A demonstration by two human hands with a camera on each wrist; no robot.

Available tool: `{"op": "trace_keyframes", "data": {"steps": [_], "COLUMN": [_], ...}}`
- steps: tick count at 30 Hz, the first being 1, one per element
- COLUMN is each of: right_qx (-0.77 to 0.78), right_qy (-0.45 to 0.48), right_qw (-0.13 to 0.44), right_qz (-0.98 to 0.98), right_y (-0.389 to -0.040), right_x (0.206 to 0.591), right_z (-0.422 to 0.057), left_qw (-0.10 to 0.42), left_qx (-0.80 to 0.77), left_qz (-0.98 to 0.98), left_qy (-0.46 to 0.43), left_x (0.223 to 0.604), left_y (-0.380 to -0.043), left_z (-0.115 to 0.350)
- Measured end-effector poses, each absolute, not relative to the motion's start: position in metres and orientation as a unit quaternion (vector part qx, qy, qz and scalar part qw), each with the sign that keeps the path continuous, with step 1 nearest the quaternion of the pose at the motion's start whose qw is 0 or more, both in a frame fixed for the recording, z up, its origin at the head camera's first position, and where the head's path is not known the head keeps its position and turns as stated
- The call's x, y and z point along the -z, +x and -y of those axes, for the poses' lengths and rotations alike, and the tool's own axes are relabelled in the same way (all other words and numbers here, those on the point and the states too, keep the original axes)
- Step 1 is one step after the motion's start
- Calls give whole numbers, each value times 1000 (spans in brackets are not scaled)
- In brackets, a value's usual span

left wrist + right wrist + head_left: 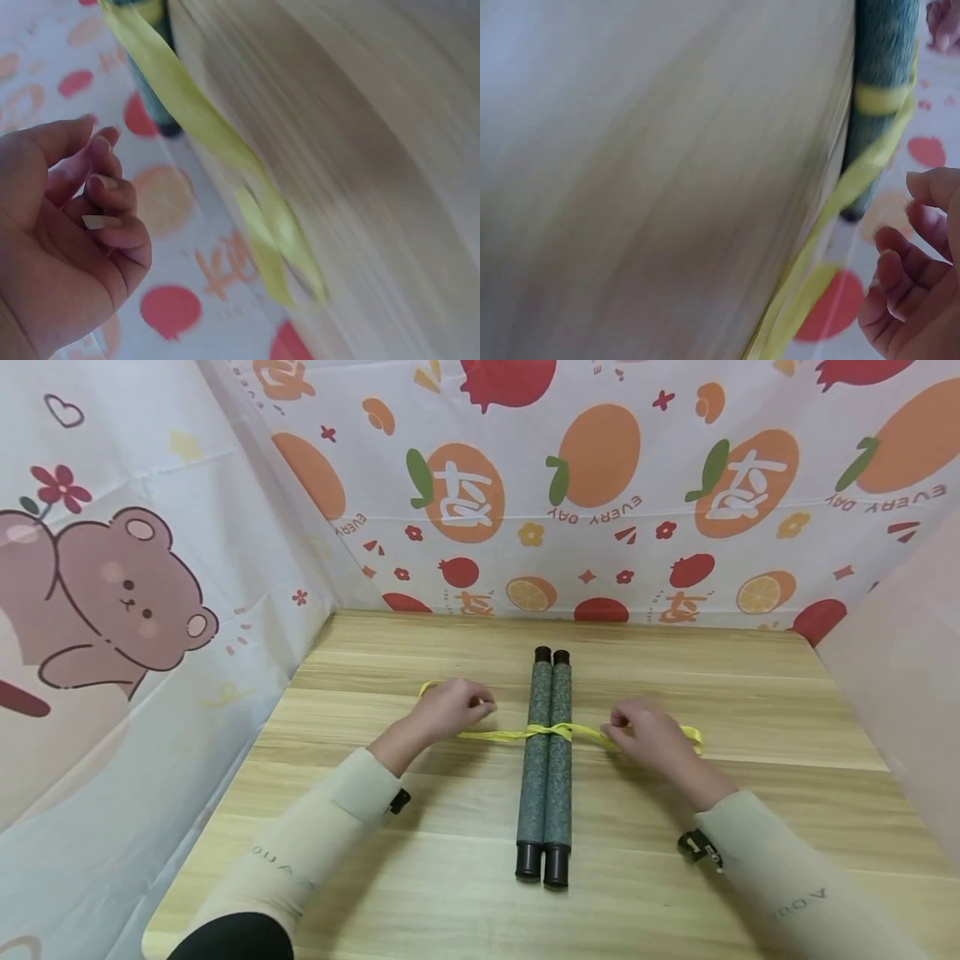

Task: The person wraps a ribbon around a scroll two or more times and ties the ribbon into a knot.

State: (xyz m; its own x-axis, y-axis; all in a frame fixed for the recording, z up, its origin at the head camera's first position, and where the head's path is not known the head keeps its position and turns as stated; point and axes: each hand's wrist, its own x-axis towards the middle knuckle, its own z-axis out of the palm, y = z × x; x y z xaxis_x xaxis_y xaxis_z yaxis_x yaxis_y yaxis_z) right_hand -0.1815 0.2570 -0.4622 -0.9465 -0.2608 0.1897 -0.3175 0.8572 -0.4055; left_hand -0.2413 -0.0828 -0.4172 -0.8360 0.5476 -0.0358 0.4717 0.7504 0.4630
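A grey-green scroll point(535, 793), rolled into two rods with dark brown end knobs, lies lengthwise on the table. Yellow ribbon point(495, 736) wraps its middle and crosses on top, one end trailing to each side. My left hand point(450, 710) hovers left of the scroll, fingers loosely curled; in the left wrist view the ribbon point(187, 112) hangs apart from that hand point(67, 232). To the right, my right hand point(648, 735) is over the other ribbon end. The right wrist view has this ribbon point(862, 169) passing beside the loosely bent fingers point(904, 281), with nothing held.
The light wood table point(420, 893) meets a fruit-printed cloth point(525, 543) along its back edge. A bear-printed cloth point(127, 585) hangs at the left. Small black devices, one a wrist camera point(699, 847), sit at both cuffs.
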Motion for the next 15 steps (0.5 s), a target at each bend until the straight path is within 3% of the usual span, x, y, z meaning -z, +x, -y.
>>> {"op": "trace_keyframes", "data": {"steps": [6, 15], "right_qx": [-214, -198], "right_qy": [191, 202], "right_qw": [48, 28], "right_qz": [957, 959], "right_y": [-182, -182], "right_x": [463, 465], "right_z": [-232, -230], "left_qw": [129, 171], "left_qx": [-196, -118], "left_qz": [-911, -910], "left_qy": [339, 358], "left_x": [423, 432], "left_y": [-237, -232], "left_z": [55, 50]}}
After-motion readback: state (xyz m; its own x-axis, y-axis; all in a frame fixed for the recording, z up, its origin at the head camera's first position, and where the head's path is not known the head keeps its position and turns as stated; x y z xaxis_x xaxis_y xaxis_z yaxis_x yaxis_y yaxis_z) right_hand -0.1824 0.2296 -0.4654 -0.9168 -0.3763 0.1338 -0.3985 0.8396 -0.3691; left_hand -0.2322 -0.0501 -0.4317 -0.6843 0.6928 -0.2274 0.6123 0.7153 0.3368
